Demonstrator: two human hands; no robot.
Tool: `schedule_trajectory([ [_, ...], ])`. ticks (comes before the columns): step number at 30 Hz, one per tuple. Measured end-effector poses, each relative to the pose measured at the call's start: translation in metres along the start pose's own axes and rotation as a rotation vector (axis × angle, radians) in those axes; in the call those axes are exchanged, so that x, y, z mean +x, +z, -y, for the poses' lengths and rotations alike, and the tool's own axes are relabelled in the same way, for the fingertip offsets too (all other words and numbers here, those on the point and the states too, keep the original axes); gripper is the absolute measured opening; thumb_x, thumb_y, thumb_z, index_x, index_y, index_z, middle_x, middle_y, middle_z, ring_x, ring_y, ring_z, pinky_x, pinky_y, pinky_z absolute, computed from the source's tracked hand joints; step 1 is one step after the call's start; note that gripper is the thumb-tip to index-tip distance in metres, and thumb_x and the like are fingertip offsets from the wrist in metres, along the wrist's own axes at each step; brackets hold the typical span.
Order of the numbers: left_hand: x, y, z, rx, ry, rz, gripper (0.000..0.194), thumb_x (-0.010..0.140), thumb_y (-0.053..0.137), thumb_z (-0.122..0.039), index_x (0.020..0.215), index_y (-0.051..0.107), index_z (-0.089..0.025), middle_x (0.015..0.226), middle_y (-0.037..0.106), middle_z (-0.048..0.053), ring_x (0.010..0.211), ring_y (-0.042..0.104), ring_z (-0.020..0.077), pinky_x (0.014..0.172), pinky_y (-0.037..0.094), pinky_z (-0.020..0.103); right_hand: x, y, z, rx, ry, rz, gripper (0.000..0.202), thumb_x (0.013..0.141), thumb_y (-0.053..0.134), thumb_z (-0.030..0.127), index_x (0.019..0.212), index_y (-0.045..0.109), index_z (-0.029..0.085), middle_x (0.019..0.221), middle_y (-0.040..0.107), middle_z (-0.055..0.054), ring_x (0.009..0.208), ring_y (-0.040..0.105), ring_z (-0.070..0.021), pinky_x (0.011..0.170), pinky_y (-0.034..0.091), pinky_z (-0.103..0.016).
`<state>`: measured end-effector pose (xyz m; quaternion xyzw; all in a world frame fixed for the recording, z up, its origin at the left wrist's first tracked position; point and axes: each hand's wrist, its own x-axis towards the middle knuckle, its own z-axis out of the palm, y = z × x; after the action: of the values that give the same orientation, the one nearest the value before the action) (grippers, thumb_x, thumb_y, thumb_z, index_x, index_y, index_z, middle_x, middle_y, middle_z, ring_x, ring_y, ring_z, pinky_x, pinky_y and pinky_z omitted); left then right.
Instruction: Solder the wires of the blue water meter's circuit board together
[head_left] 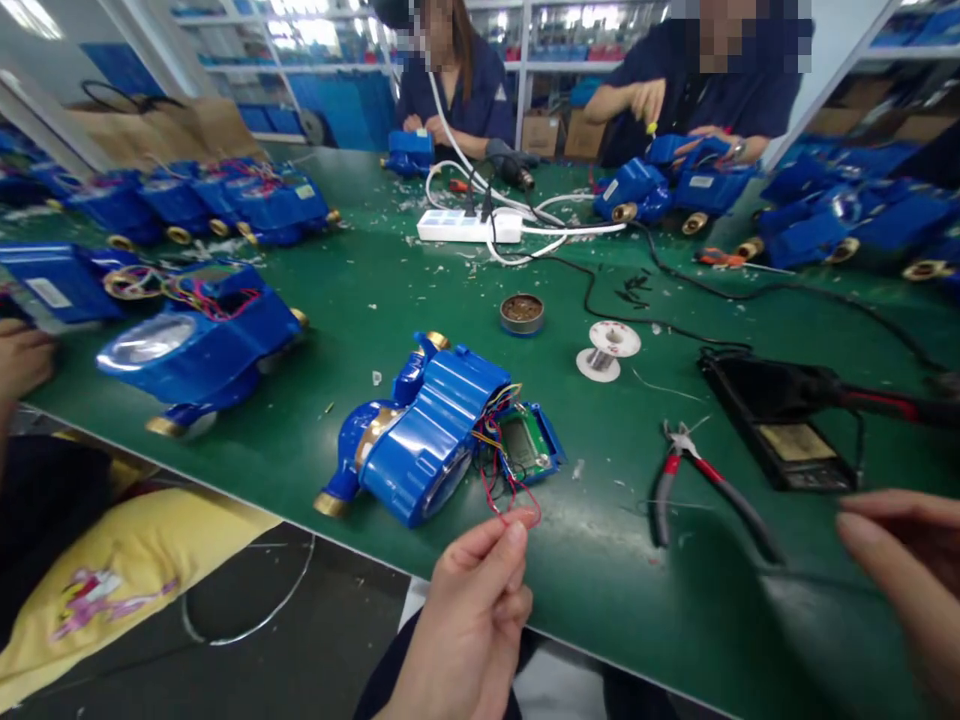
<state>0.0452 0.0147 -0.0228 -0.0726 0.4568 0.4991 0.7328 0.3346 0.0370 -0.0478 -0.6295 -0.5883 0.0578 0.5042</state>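
Note:
My left hand (484,610) pinches a thin red wire (534,500) between thumb and forefinger. That wire runs to a green circuit board (526,442) in a small blue cover, linked by several coloured wires to a blue meter (427,430) with brass pipe ends, lying tipped on its side. At the right edge, partly cut off, my right hand (904,570) is raised with fingers stretched and nothing visible in them. Closest to it are cutting pliers (681,460) with red and grey handles, jaws apart, and a black soldering iron stand (787,440).
A solder spool (609,350) and a round tin (522,313) lie beyond the meter. Further back are a white power strip (469,226), cables and more blue meters (199,340). Two people work across the green table (360,290); another person's hand (24,360) shows at left.

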Motion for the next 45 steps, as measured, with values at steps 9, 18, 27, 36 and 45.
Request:
schedule_trajectory([
  [9,0.004,-0.004,-0.008,-0.068,-0.085,0.057,0.046,0.048,0.088,-0.019,0.087,0.068,-0.007,0.074,0.048,-0.002,0.054,0.033,-0.0060,0.043,0.025,0.005,-0.035,0.102,0.115,0.177,-0.482,0.598,0.022,0.091,0.054,0.011,0.112,0.057,0.017,0.096,0.054,-0.006,0.091,0.054,-0.0125,0.077,0.050,-0.024],
  [18,-0.011,-0.025,-0.016,0.167,0.052,0.114,0.063,0.062,0.082,-0.034,0.114,0.052,-0.017,0.080,0.047,-0.003,0.051,0.038,-0.0041,0.046,0.027,0.009,-0.046,0.113,0.123,0.193,-0.423,0.582,0.018,0.091,0.057,0.015,0.109,0.056,0.017,0.108,0.056,-0.006,0.097,0.056,-0.0127,0.083,0.050,-0.025],
  [27,0.000,-0.011,-0.019,0.057,0.053,0.041,0.074,0.050,0.087,-0.033,0.112,0.052,-0.012,0.066,0.039,-0.007,0.047,0.028,-0.0054,0.043,0.021,0.009,-0.047,0.119,0.124,0.244,-0.297,0.619,0.008,0.092,0.052,0.009,0.093,0.055,0.017,0.091,0.059,-0.001,0.083,0.059,-0.0084,0.070,0.046,-0.020],
  [36,0.010,-0.003,-0.018,0.087,0.091,0.037,0.062,0.052,0.087,-0.030,0.101,0.053,-0.013,0.063,0.035,-0.008,0.044,0.027,-0.0059,0.041,0.017,0.009,-0.041,0.112,0.117,0.178,-0.274,0.670,0.011,0.097,0.043,0.012,0.090,0.050,0.018,0.082,0.056,0.001,0.071,0.055,-0.0089,0.063,0.042,-0.022],
  [45,0.013,0.000,-0.021,0.122,0.032,0.044,0.058,0.052,0.087,-0.030,0.087,0.045,-0.012,0.059,0.028,-0.009,0.043,0.024,-0.0054,0.039,0.017,0.009,-0.045,0.110,0.116,0.170,-0.387,0.711,0.009,0.096,0.044,0.010,0.095,0.052,0.016,0.088,0.058,-0.002,0.080,0.053,-0.0129,0.071,0.044,-0.025],
])
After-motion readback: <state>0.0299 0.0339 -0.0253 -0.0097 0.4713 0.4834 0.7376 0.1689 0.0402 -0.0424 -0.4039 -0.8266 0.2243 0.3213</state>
